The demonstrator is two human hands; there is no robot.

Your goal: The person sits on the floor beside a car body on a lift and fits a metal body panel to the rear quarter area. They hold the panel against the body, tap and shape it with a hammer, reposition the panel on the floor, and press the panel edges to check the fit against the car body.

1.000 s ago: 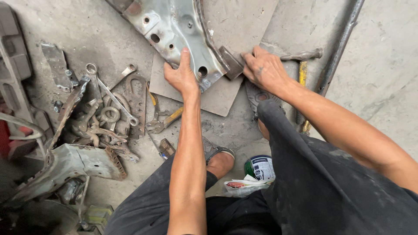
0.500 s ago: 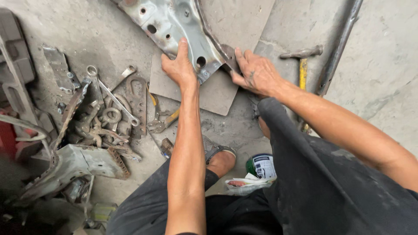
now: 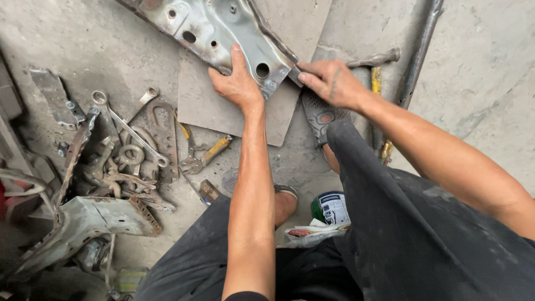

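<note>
Since half a second before, both of my hands had slid along the stamped metal bracket (image 3: pixel 223 30), and the bracket itself had shifted up and to the left across the flat brown sheet (image 3: pixel 223 106) under it. My left hand (image 3: pixel 237 83) pressed flat on the bracket's near end, fingers spread and thumb hooked over the edge beside the round hole, so it was holding the part down rather than closing around it. My right hand (image 3: pixel 329 81) had moved from the side onto the bracket's corner, where the fingertips pinched a small dark piece (image 3: pixel 294 75) against the metal; I could not tell what that piece was. The bracket lay on the sheet on the concrete floor (image 3: pixel 479 111), just beyond my sandal (image 3: pixel 320 114). I judged the part was now pinned steady for work at that corner. A hammer (image 3: pixel 373 58) lay close behind my right hand, and the pile of wrenches (image 3: pixel 134 150) sat well to my left.
</note>
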